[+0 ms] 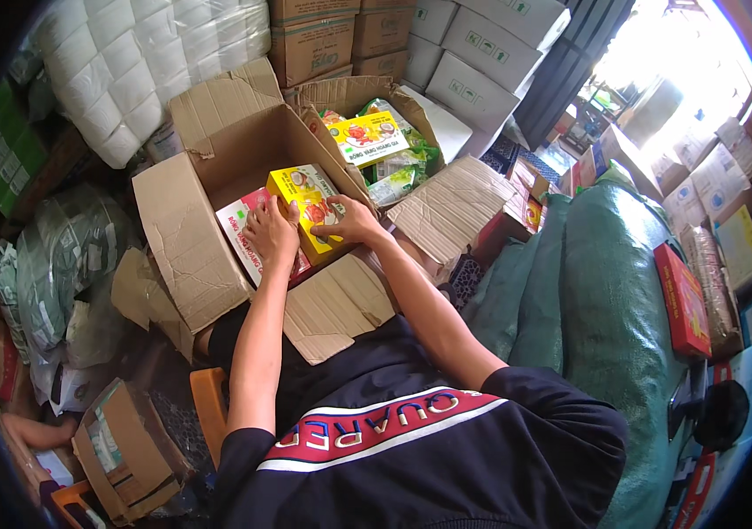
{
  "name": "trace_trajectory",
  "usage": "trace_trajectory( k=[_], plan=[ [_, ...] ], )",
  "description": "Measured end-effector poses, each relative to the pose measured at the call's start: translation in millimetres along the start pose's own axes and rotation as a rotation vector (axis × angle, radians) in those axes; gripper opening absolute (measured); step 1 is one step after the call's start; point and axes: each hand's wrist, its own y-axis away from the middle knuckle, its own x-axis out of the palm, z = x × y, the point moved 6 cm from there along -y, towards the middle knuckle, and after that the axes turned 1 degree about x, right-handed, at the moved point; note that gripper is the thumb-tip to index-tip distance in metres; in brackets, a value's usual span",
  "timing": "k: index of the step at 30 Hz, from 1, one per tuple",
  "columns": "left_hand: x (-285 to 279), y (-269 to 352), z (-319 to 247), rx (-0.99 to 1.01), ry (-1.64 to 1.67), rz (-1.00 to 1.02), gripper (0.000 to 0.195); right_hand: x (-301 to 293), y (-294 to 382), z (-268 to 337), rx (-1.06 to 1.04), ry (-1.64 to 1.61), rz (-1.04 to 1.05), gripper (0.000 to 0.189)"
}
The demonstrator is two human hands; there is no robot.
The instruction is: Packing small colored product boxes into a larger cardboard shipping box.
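Note:
An open cardboard carton [194, 244] stands before me with its flaps spread. Inside it a red and white packaged box [241, 221] lies beside a yellow packaged box [303, 188]. My left hand [274, 231] rests across the red and white box, its fingertips at the near edge of the yellow one. On the yellow box's right side, my right hand [351, 220] grips it with thumb and fingers. The bottoms of both boxes are hidden in the carton.
Behind the carton, another open carton [430, 122] holds a yellow box [369, 137] and green packets. Green woven sacks [620, 297] stand at right, with a red box [682, 301] beside them. Clear plastic bags [68, 264] lie left. Another person's arm [42, 433] shows at lower left.

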Motion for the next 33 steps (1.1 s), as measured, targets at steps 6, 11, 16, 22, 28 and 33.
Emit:
trace_trajectory(
  k=[6, 11, 16, 22, 28, 33],
  plan=[
    [-1, 3, 2, -0.004, -0.009, 0.024, 0.064, 2, -1, -2, -0.043, -0.028, -0.011, 0.087],
    [-2, 6, 6, -0.007, -0.037, 0.019, 0.072, 5, -1, 0, -0.042, -0.023, -0.007, 0.084],
    [-8, 7, 2, -0.016, -0.014, 0.058, 0.075, 6, -1, -5, -0.044, -0.019, -0.006, 0.084],
    [-10, 8, 3, -0.016, -0.025, 0.078, 0.074, 7, 9, 10, 0.004, 0.051, 0.077, 0.101],
    [-8, 11, 0, 0.063, -0.085, 0.009, 0.065, 8, 17, 15, 0.036, 0.141, 0.004, 0.109],
    [-2, 9, 15, 0.032, -0.039, -0.008, 0.049, 6, 21, 22, 0.055, 0.136, 0.035, 0.107]
  ],
)
